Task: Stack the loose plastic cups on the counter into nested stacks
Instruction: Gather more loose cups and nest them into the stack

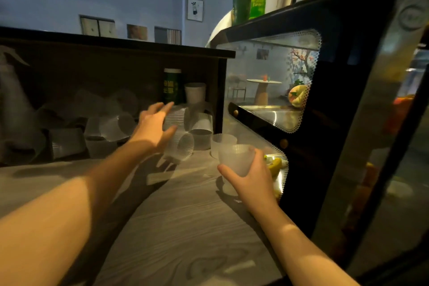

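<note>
Grey wood-grain counter (176, 223), runs near to far. Far end, vs dark back panel: jumble of clear ribbed plastic cups (116, 126), some upright, some tipped on sides. One ribbed cup (181, 147) lies on its side nearer, mouth toward camera. Frosted cup (223, 143) upright far right, beside display case (301, 123)

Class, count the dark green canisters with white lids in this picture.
2: one green canister on top of the display case, another green canister under the shelf behind the cups. Others may be hidden.
</note>
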{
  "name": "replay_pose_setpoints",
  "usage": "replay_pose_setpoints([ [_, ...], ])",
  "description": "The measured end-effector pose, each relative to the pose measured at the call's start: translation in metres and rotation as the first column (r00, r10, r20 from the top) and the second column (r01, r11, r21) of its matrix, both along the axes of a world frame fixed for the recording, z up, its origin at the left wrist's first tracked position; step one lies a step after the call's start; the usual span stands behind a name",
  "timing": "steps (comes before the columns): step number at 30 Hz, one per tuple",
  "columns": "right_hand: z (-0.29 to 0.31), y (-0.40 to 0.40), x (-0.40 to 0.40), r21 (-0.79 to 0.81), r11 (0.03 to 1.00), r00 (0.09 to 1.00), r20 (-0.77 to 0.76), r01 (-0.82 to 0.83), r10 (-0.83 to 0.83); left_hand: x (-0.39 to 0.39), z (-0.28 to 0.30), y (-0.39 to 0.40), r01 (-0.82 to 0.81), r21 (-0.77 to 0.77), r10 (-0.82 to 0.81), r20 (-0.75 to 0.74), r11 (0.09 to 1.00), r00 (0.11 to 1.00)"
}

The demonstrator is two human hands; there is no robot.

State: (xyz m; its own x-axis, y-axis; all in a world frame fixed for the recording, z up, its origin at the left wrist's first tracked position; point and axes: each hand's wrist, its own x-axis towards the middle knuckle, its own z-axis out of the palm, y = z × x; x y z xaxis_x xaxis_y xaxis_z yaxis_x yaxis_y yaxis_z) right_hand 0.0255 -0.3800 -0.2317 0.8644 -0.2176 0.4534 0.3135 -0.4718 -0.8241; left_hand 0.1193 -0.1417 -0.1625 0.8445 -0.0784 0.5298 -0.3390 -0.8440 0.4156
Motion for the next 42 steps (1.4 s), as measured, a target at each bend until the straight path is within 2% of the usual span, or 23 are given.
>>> replay_pose_setpoints([
  [3, 0.0, -0.001, 0.001, -0.025, 0.999, 0.999, -0.029, 0.026, -0.026, 0.023, 0.01, -0.013, -0.085, 0.194, 0.095, -0.041, 0.977, 0.995],
  [7, 0.002, -0.001, 0.003, -0.058, 0.997, 0.998, -0.052, 0.042, -0.045, 0.047, 0.003, -0.02, -0.137, 0.474, 0.148, 0.015, 0.87, 0.989],
  [12, 0.002, -0.001, 0.004, -0.117, 0.99, 0.996, -0.041, 0.074, -0.079, 0.045, -0.005, -0.025, -0.204, 0.496, 0.073, 0.27, 0.844, 0.96],
  [14, 0.002, -0.001, 0.003, -0.143, 0.987, 0.996, -0.035, 0.078, -0.083, 0.035, -0.003, -0.03, -0.21, 0.426, 0.04, 0.375, 0.88, 0.926],
  [16, 0.002, 0.0, 0.001, -0.17, 0.983, 0.996, -0.035, 0.071, -0.078, 0.019, 0.0, -0.036, -0.175, 0.276, 0.051, 0.405, 0.945, 0.913],
  [19, 0.003, 0.001, -0.001, -0.206, 0.977, 0.998, -0.021, 0.059, -0.065, -0.009, -0.001, -0.037, -0.003, -0.099, 0.033, 0.298, 0.995, 0.954],
  [20, 0.004, 0.001, -0.001, -0.22, 0.974, 0.998, -0.015, 0.055, -0.059, -0.019, -0.003, -0.036, 0.079, -0.219, -0.021, 0.256, 0.972, 0.967],
  [22, 0.004, 0.003, -0.004, -0.244, 0.969, 0.999, -0.004, 0.043, -0.045, -0.041, -0.008, -0.034, 0.176, -0.343, -0.102, 0.221, 0.923, 0.97],
  [27, 0.005, 0.006, -0.011, -0.307, 0.952, 1.0, 0.022, -0.003, 0.01, -0.083, -0.029, -0.043, 0.182, -0.534, -0.133, 0.128, 0.826, 0.983],
  [32, 0.003, 0.008, -0.015, -0.411, 0.908, 0.994, 0.034, -0.083, 0.106, -0.103, -0.044, -0.052, 0.26, -0.61, -0.232, 0.127, 0.748, 0.964],
  [34, 0.003, 0.009, -0.016, -0.428, 0.896, 0.989, 0.035, -0.118, 0.147, -0.108, -0.047, -0.06, 0.291, -0.597, -0.257, 0.145, 0.747, 0.956],
  [36, 0.003, 0.01, -0.018, -0.423, 0.895, 0.984, 0.043, -0.139, 0.173, -0.109, -0.05, -0.066, 0.315, -0.573, -0.288, 0.141, 0.756, 0.947],
  [39, 0.003, 0.01, -0.019, -0.418, 0.893, 0.979, 0.04, -0.166, 0.201, -0.112, -0.054, -0.071, 0.358, -0.603, -0.359, 0.126, 0.713, 0.925],
  [42, 0.004, 0.011, -0.02, -0.35, 0.913, 0.968, 0.056, -0.209, 0.243, -0.11, -0.056, -0.069, 0.377, -0.597, -0.337, 0.183, 0.708, 0.923],
])
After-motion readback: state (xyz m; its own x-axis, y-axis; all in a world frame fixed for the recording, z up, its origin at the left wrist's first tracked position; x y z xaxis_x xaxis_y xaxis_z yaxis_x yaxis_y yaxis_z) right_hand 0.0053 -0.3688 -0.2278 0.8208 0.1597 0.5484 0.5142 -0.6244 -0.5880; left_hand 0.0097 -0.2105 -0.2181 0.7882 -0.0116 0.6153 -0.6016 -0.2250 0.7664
